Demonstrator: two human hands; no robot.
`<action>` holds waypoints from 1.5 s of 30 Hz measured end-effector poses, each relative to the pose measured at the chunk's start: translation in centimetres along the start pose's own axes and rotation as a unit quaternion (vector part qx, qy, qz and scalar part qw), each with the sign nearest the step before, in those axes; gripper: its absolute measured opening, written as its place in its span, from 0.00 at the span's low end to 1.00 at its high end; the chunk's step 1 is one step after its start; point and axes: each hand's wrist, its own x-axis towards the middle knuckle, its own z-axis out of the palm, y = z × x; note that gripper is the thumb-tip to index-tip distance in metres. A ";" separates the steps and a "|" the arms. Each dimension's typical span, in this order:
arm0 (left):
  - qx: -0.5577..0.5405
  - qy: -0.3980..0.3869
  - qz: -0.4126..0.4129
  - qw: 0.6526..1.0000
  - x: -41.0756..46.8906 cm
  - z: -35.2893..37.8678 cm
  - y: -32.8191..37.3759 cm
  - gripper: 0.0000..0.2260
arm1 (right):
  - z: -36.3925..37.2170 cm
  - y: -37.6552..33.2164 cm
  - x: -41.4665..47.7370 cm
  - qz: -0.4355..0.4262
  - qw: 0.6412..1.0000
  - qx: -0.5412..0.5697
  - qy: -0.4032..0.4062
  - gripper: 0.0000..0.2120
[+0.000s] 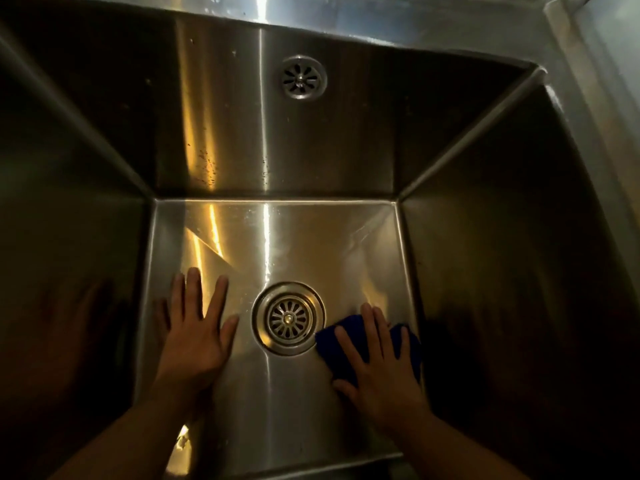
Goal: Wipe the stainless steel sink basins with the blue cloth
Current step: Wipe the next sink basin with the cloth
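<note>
My right fingers (372, 329) lie straight and spread, pressing the blue cloth (332, 344) flat on the floor of the stainless steel sink basin (294, 237). The cloth sits just right of the round drain strainer (288, 319), its left edge reaching the strainer's ring. My right hand (381, 368) hides most of the cloth. My left hand (194, 341) rests open, palm down and fingers splayed, on bare steel left of the strainer, holding nothing. The side walls are dark and hard to make out. An overflow grille (303, 77) sits on the far wall. Both forearms are cut off at the bottom edge.
</note>
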 end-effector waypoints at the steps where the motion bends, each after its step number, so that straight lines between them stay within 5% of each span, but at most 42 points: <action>1: 0.001 0.002 0.001 1.000 0.0 0.2 -0.1 0.28 | 0.4 0.1 -1.0 -0.015 1.000 -0.007 0.006 0.42; 16: -0.004 0.025 0.001 1.000 0.4 1.5 -0.6 0.28 | 1.3 0.3 -0.6 0.042 0.997 0.034 0.051 0.38; 28: -0.013 0.046 0.002 0.999 0.6 1.9 -0.7 0.29 | -3.8 4.9 20.7 0.193 0.973 0.003 0.130 0.30; 33: -0.010 0.056 -0.004 0.998 0.5 1.9 -0.6 0.29 | -3.1 4.9 19.1 0.185 0.970 0.000 0.157 0.26; 39: -0.007 0.055 -0.005 0.998 0.5 1.7 -0.6 0.29 | -3.3 3.7 15.2 0.180 0.979 0.023 0.098 0.20; 45: -0.018 0.056 0.000 0.998 0.3 1.5 -0.4 0.30 | -2.2 1.9 3.8 0.034 0.999 0.014 0.008 0.23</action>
